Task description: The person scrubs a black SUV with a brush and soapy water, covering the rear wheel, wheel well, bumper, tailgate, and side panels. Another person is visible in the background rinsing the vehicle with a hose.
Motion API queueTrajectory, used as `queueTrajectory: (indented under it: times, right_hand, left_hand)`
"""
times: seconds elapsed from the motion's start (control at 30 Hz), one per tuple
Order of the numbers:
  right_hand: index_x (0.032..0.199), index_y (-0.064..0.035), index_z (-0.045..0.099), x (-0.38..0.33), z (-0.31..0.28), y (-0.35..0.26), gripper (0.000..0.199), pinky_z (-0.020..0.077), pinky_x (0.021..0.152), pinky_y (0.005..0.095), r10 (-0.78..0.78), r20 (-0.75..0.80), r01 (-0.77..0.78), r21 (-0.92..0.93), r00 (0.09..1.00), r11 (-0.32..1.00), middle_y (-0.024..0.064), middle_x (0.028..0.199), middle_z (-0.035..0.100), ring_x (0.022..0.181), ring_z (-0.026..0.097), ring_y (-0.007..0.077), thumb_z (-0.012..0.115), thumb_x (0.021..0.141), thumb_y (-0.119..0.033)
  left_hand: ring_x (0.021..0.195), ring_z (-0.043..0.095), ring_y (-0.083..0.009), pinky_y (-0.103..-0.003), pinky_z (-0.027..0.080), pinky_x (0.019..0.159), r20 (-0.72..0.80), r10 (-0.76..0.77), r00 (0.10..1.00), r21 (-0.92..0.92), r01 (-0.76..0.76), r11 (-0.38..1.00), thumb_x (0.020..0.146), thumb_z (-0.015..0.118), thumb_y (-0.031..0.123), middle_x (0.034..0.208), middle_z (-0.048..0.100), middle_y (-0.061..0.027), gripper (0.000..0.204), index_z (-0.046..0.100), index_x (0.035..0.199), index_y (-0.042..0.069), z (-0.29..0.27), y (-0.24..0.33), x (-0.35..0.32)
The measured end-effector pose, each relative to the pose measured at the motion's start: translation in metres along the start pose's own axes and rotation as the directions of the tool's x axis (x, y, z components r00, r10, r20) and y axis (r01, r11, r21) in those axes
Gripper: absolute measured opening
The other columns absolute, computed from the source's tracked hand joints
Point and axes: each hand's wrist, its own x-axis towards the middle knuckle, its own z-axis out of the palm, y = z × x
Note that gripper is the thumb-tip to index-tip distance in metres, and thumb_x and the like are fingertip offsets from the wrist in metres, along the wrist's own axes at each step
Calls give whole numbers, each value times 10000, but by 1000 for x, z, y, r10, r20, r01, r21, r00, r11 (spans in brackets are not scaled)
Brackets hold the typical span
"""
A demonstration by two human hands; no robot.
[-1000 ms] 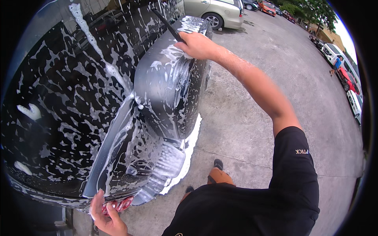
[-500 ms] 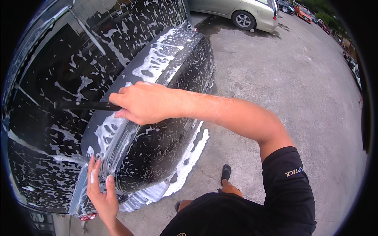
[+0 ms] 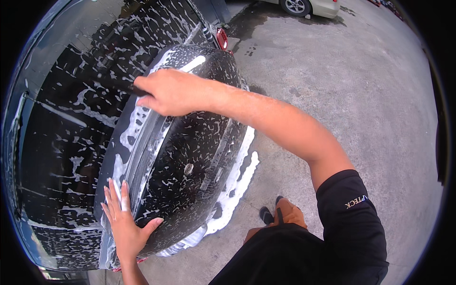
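Note:
A black car rear (image 3: 190, 156), trunk lid and rear window, is streaked with white soap foam. My right hand (image 3: 171, 92) reaches across the top of the trunk lid and is closed on a dark handle (image 3: 111, 83) that runs left over the soapy rear window (image 3: 61, 142); the tool's head is hard to make out. My left hand (image 3: 124, 223) lies flat with fingers spread on the lower left edge of the trunk lid, holding nothing.
A red tail light (image 3: 222, 39) shows at the car's far corner. Grey wet concrete (image 3: 342, 95) spreads to the right, with foam (image 3: 235, 190) dripping beside the bumper. A beige car (image 3: 308, 5) is parked at the top. My shoe (image 3: 266, 214) is below the bumper.
My right hand with the handle has swept from the far top of the trunk toward the left over the rear window. My left hand has slid up and flattened on the lid.

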Motion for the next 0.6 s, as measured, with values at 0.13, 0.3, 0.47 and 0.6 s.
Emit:
queueTrajectory:
  times: [0.13, 0.3, 0.47, 0.6]
  right_hand:
    - [1070, 3, 701, -5, -82, 142, 409, 557, 691, 403, 286, -310, -339, -133, 907, 931, 172, 847, 741, 742, 719, 288, 680, 984, -396]
    - [1169, -14, 663, -17, -60, 148, 335, 545, 804, 396, 270, -348, -97, 442, 898, 892, 166, 929, 729, 863, 703, 231, 629, 991, -296]
    - [980, 14, 654, -70, -40, 251, 217, 550, 661, 361, 523, -239, -39, 884, 818, 465, 117, 809, 713, 697, 702, 224, 599, 995, -195]
    - [982, 36, 718, -159, 37, 338, 353, 527, 576, 359, 680, -207, -229, 840, 703, 492, 67, 711, 684, 621, 660, 171, 713, 982, -317]
  left_hand:
    - [1572, 176, -476, -656, 145, 1233, -70, 32, 997, -21, -33, 999, 672, 833, 652, 1710, 207, -237, 1212, 338, 1627, 94, 17, 0, 10]
    - [1562, 226, -469, -623, 176, 1242, -83, 42, 996, -11, -43, 999, 703, 793, 679, 1694, 247, -256, 1203, 314, 1640, 97, 19, -9, -3]
    - [1548, 255, -477, -552, 203, 1252, -101, 45, 994, -64, -51, 997, 768, 726, 742, 1683, 235, -296, 1215, 275, 1637, 24, 30, 30, 54]
    - [1556, 246, -459, -543, 197, 1258, -87, 90, 992, -83, -98, 992, 743, 764, 730, 1691, 214, -291, 1261, 234, 1649, 31, 24, 68, 111]
